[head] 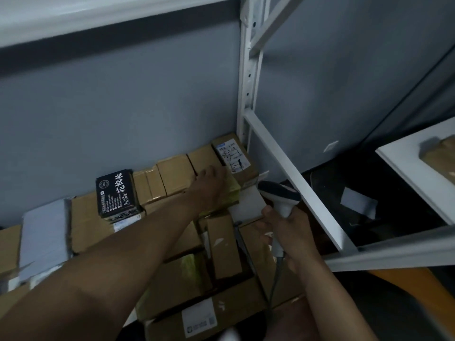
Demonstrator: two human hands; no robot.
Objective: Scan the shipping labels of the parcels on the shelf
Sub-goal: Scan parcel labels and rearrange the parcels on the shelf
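We find cardboard parcels point(177, 178) crowding the shelf under our left hand point(209, 184), fingers relaxed flat on them. Right hand point(288, 232) grips the barcode scanner point(279, 195); the labelled parcel point(234, 156) beyond the fingertips risks a misread.

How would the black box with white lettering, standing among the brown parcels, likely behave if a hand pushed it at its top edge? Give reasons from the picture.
The black box looks like stiff printed card, so it would probably keep its shape. It stands upright on a brown carton, taller than it is deep, so a push near the top might tip it. Its weight cannot be judged.
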